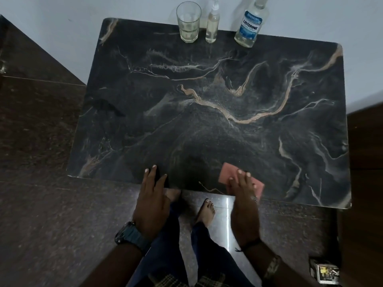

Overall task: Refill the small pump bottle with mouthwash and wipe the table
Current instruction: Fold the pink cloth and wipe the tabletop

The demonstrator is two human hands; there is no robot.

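Right hand (pixel 242 186) presses flat, straight fingers on pink cloth (pixel 238 177) at table (pixel 145 121) near edge, left hand (pixel 154 187) rests released beside it, pump bottle (pixel 212 25) far beyond fingertips; a wide wipe could likely topple it.

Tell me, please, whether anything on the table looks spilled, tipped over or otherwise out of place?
Nothing stands out. The glass, the small pump bottle and the mouthwash bottle stand upright in a row at the table's far edge. No puddle shows. The right hand presses a pink cloth flat near the front edge.
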